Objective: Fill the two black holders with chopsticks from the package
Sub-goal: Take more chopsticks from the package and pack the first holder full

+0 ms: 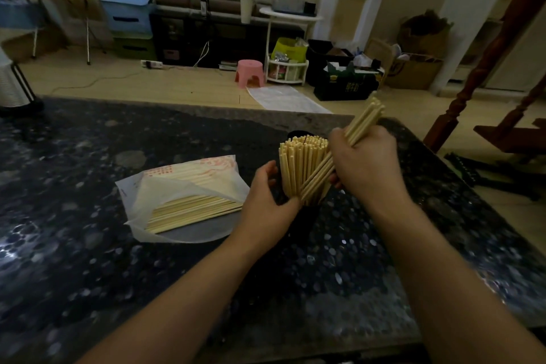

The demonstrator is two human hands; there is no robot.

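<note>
- We see our right hand (365,162) with its fingers curled round a slanted bundle of pale wooden chopsticks (359,127), the lower ends angled down toward a black cylindrical holder (307,210) — the tilt, we judge, lets the tips find a gap among those already standing.
- That holder stands on the dark speckled stone surface (118,275) and is packed with upright pale chopsticks (298,168), so room for more looks scarce.
- Our left hand (266,195) rests against the holder's left side, thumb at its front and fingers loosely bent beside the standing sticks; it grips nothing tightly, and we take it to be steadying the holder so it won't tip under the incoming bundle.
- A dark rim just behind the standing sticks may be the second black holder (294,135); we cannot tell how full it is.
- The torn white paper package with red print (165,186) lies flat on the surface to the left, near the left hand, and a layer of loose pale chopsticks (192,210) lies in it — stock for the remaining filling.
- We judge the task well along, with one holder close to full.
</note>
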